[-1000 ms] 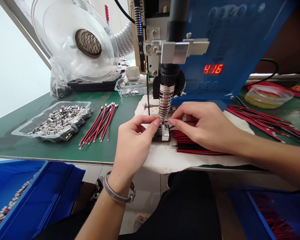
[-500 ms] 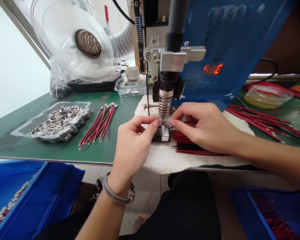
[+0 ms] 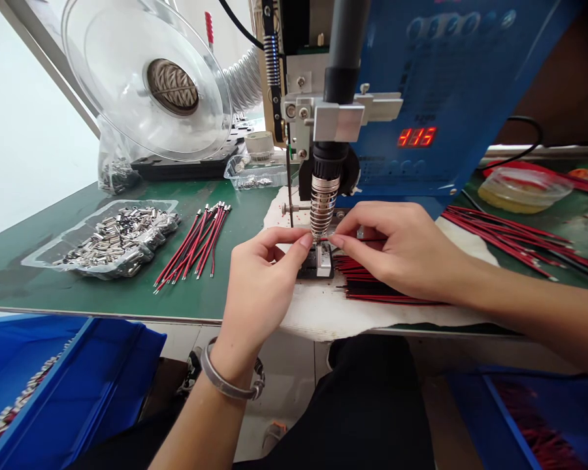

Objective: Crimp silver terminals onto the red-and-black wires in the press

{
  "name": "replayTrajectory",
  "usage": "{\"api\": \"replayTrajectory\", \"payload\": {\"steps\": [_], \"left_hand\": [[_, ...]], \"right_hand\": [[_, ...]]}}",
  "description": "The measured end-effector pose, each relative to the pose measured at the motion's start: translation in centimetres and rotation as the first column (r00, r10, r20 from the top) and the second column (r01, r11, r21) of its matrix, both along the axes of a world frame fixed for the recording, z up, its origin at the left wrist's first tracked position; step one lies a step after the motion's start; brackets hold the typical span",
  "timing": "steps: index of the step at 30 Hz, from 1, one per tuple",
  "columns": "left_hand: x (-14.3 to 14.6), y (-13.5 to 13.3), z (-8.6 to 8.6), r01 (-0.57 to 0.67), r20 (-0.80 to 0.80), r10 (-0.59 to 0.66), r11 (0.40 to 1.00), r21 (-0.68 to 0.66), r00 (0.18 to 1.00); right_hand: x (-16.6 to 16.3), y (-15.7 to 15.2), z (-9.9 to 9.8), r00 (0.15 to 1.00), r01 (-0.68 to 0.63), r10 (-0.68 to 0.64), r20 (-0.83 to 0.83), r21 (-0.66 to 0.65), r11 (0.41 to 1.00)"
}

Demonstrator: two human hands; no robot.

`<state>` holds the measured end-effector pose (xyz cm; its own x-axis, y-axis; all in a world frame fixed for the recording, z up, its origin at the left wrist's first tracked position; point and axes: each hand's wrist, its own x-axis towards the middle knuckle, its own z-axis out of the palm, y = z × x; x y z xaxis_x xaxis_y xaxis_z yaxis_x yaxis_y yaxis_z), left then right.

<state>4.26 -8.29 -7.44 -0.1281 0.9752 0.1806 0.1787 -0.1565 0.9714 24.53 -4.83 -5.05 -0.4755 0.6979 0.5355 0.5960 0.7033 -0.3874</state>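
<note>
My left hand (image 3: 267,274) is closed in a pinch just left of the tip of a soldering iron (image 3: 324,196) with a metal coil spring around it. Whatever sits between its fingertips is too small and covered to name. Right of the tip, my right hand (image 3: 396,248) pinches a thin red and black wire (image 3: 367,239), its end reaching toward the iron tip. Directly beneath both sets of fingertips stands a small metal fixture block (image 3: 324,260). More red and black wires (image 3: 372,287) lie under my right hand on a white cloth (image 3: 318,313).
A clear tray of small metal parts (image 3: 117,238) and a wire bundle (image 3: 196,245) lie left on the green table (image 3: 78,294). Behind the iron rises a blue machine (image 3: 411,170) with a red display. Blue bins (image 3: 112,365) stand below the table edge.
The red display has switched from a partly lit reading with a C to 415. Both hands keep their place at the iron tip.
</note>
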Motion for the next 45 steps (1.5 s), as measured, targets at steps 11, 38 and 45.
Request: {"api": "replayTrajectory", "payload": {"steps": [11,38,45], "left_hand": [[0.0,0.1,0.0,0.004,0.004,-0.004,1.0,0.019,1.0],[-0.1,0.0,0.1,0.031,0.0,-0.031,0.999,0.044,1.0],[-0.1,0.2,-0.1,0.028,-0.033,-0.026,0.998,0.064,0.999]], "right_hand": [[-0.1,-0.1,0.1,1.0,0.001,-0.001,0.0,-0.002,1.0],[1.0,0.9,0.3,0.983,-0.161,0.15,0.109,0.101,0.982],[1.0,1.0,0.4,0.97,-0.22,0.199,0.138,0.15,0.964]]}}
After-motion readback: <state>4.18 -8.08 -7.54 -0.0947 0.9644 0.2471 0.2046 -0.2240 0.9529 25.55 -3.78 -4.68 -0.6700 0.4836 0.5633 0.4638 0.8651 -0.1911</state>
